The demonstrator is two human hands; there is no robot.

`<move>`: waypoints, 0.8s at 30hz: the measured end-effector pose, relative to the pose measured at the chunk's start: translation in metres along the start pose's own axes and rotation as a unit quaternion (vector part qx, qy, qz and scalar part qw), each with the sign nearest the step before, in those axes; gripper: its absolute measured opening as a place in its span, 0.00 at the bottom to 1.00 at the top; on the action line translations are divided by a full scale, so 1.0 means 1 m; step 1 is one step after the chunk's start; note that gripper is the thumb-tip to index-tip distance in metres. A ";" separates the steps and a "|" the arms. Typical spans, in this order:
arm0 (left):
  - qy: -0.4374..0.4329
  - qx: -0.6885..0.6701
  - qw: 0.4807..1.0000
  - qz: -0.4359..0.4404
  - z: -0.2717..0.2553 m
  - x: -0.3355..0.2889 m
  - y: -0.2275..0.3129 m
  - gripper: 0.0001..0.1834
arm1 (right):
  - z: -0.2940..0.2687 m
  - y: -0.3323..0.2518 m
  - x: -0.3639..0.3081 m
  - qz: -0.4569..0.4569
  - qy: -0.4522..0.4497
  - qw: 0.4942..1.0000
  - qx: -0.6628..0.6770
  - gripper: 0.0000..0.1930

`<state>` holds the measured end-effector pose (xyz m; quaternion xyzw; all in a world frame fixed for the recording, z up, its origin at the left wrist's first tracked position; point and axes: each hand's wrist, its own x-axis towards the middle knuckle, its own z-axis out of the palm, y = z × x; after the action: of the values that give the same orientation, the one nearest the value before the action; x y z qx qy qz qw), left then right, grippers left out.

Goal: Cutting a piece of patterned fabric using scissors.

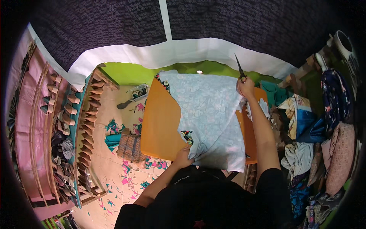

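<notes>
Left hand point(185, 156) is pinching the pale printed fabric point(207, 118) on the orange table point(160, 126), right hand point(245, 86) is gripping scissors point(240, 69) at its far edge.

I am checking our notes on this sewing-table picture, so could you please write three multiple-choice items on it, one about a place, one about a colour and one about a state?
1. Where is the right hand?
A. at the far edge of the pale blue cloth
B. on the floor
C. in the lap

2. What colour is the table top?
A. white
B. orange
C. black

3. What does the left hand do?
A. hangs free
B. holds a cup
C. presses the cloth's near edge

Answers: 1 A, it holds scissors there; 2 B, orange shows beside the cloth; 3 C, its fingers rest on the cloth.
</notes>
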<state>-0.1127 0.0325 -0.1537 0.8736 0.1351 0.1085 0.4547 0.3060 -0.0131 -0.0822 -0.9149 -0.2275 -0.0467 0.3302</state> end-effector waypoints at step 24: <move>0.263 -0.263 0.876 -0.308 0.101 -0.118 0.044 0.17 | -0.036 0.064 -0.334 -0.126 -0.182 0.968 0.120 0.18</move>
<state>-0.1862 -0.1083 -0.1818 0.5752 0.4785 0.2199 0.6260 0.0389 -0.2076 -0.1702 -0.8257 -0.4013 0.1067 0.3819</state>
